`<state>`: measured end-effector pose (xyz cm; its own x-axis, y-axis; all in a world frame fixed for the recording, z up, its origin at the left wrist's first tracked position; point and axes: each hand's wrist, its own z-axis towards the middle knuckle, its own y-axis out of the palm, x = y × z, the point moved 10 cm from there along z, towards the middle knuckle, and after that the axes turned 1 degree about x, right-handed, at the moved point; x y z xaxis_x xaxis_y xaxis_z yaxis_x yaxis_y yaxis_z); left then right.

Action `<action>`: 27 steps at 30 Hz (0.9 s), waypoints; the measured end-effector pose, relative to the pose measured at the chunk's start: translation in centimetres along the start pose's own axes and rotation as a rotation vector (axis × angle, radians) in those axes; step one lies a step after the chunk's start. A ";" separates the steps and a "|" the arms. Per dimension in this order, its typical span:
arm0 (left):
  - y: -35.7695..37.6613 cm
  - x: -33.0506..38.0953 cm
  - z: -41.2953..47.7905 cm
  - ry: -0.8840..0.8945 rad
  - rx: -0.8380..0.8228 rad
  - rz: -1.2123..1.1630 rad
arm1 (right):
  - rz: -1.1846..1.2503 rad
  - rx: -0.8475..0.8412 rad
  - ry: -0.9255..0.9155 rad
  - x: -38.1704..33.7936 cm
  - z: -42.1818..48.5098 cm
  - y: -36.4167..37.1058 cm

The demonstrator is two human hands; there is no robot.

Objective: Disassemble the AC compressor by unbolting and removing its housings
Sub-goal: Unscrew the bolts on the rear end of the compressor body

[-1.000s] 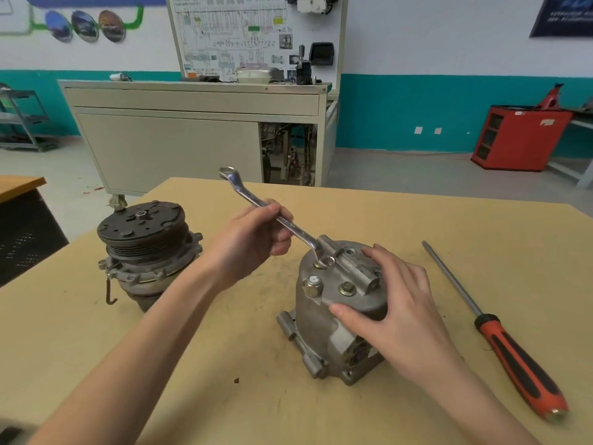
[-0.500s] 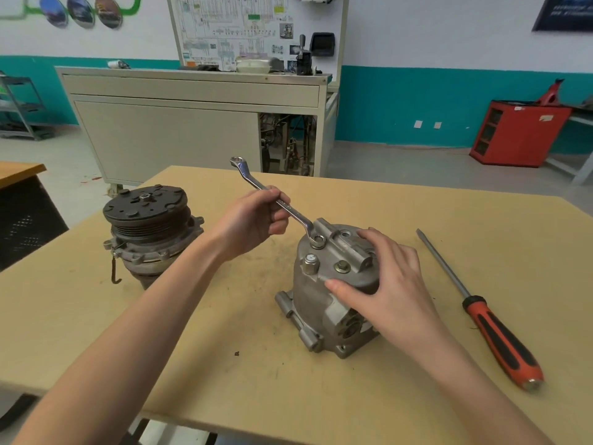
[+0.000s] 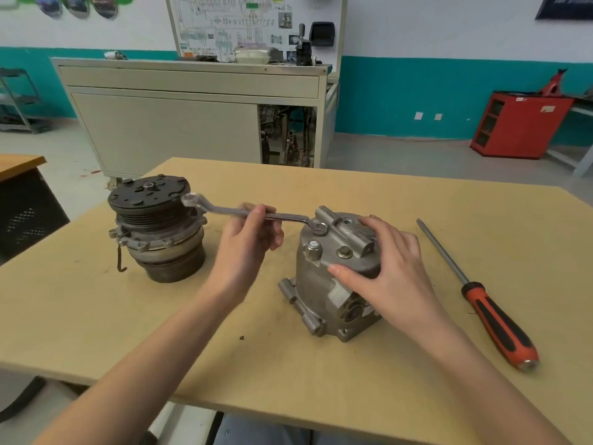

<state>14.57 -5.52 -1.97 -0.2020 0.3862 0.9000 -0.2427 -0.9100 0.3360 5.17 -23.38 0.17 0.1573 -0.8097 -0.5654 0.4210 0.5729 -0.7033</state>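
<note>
- Fingers (image 3: pixel 275 240) of the left hand (image 3: pixel 248 242) curl round the mid-shank of the wrench (image 3: pixel 237 212), pinching it against the thumb. Fingers (image 3: pixel 373 222) of the right hand (image 3: pixel 393 264) lie spread over the top of the compressor housing (image 3: pixel 321 293), thumb pressed on its near rim.
- Housing stands upright near the middle of the surface (image 3: pixel 321 387). Wrench ring sits on the bolt (image 3: pixel 320 227) at 11 o'clock on the top face, with the handle running out toward 9 o'clock.
- Risk: the grip is halfway along the shank, so leverage is short. On a stiff bolt the hand may jerk, the ring may ride up off the head and round it.
- Risk: no vice, only a flat palm holds the housing. Torque could twist or skid it on the surface.
- Risk: the wrench's free end lies over the clutch-and-pulley unit (image 3: pixel 157 232) at 9 o'clock of the housing; cannot tell if they touch. A backswing toward 10 o'clock could knock it.
- Risk: right fingertips rest near the raised port block, close to the ring. A slip could pinch them.
- Two more bolts (image 3: pixel 313 248) (image 3: pixel 344 252) sit on the near side of the top face. Lifting before they are out would bind the housing.
- Screwdriver (image 3: pixel 491 309) lies at 3 o'clock, apart from the right hand. A jolt might roll it.
</note>
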 end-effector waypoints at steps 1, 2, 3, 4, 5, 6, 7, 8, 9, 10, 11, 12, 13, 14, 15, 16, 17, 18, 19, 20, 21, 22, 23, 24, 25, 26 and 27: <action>-0.2 0.6 -1.2 0.084 0.059 0.093 | 0.000 0.001 0.000 0.0 0.0 0.0; 0.0 1.3 -2.6 0.177 0.095 0.188 | -0.001 0.003 -0.002 0.0 0.0 0.0; 0.6 2.0 -3.8 0.272 0.109 0.278 | 0.000 0.006 -0.004 -0.1 0.0 -0.1; 1.5 2.5 -5.0 0.355 0.102 0.356 | 0.000 0.010 -0.005 -0.1 0.0 -0.1; 2.4 2.8 -6.0 0.418 0.092 0.423 | 0.001 0.013 -0.006 -0.1 0.0 -0.1; 3.3 2.8 -6.6 0.458 0.085 0.476 | 0.000 0.016 -0.006 -0.1 0.0 -0.2; 4.0 2.8 -7.1 0.480 0.091 0.524 | -0.002 0.017 -0.004 -0.1 0.1 -0.2; 4.5 2.6 -7.4 0.489 0.099 0.562 | -0.002 0.018 -0.002 -0.1 0.1 -0.2; 4.9 2.5 -7.4 0.496 0.105 0.600 | -0.001 0.018 0.000 0.0 0.1 -0.2; 5.2 2.5 -7.5 0.516 0.105 0.643 | 0.001 0.017 0.002 0.0 0.1 -0.2; 5.6 2.8 -7.6 0.552 0.102 0.679 | 0.003 0.016 0.002 0.0 0.1 -0.2; 5.8 3.3 -7.7 0.590 0.103 0.689 | 0.006 0.015 0.002 0.0 0.1 -0.2; 5.6 3.7 -7.6 0.620 0.112 0.668 | 0.011 0.014 0.001 0.0 0.1 -0.2; 5.2 4.3 -7.4 0.641 0.139 0.633 | 0.015 0.012 0.003 0.0 0.1 -0.2; 4.5 4.7 -7.0 0.651 0.182 0.601 | 0.020 0.008 0.006 0.0 0.1 -0.2; 3.7 4.9 -6.5 0.642 0.224 0.574 | 0.024 0.005 0.009 0.1 0.1 -0.2; 2.8 4.9 -5.9 0.610 0.262 0.544 | 0.029 0.002 0.011 0.1 0.0 -0.2; 2.1 4.6 -5.3 0.563 0.289 0.504 | 0.033 0.002 0.011 0.2 0.1 -0.2; 1.5 4.3 -4.7 0.519 0.300 0.453 | 0.035 0.003 0.010 0.2 0.1 -0.2; 1.2 4.1 -4.3 0.492 0.304 0.405 | 0.036 0.004 0.008 0.2 0.1 -0.2; 1.3 4.2 -4.1 0.492 0.304 0.364 | 0.037 0.002 0.005 0.1 0.0 -0.2; 1.6 4.6 -4.1 0.516 0.295 0.317 | 0.039 0.002 0.004 0.1 0.0 -0.2; 2.0 5.3 -4.0 0.553 0.275 0.263 | 0.042 0.004 0.005 0.1 0.0 -0.2; 2.2 6.1 -3.9 0.587 0.250 0.215 | 0.044 0.006 0.007 0.1 0.0 -0.2; 2.3 6.7 -3.4 0.596 0.220 0.182 | 0.046 0.007 0.008 0.1 0.0 -0.2; 2.3 7.1 -2.6 0.571 0.180 0.159 | 0.046 0.008 0.008 0.1 0.0 -0.2; 2.2 7.2 -1.5 0.505 0.127 0.141 | 0.044 0.007 0.007 0.1 0.0 -0.2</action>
<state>11.18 -4.54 4.84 -0.6627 0.2551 0.7041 -0.0697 -0.9571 0.2812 5.13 -23.56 0.27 0.1695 -0.7825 -0.5992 0.4198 0.6074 -0.6744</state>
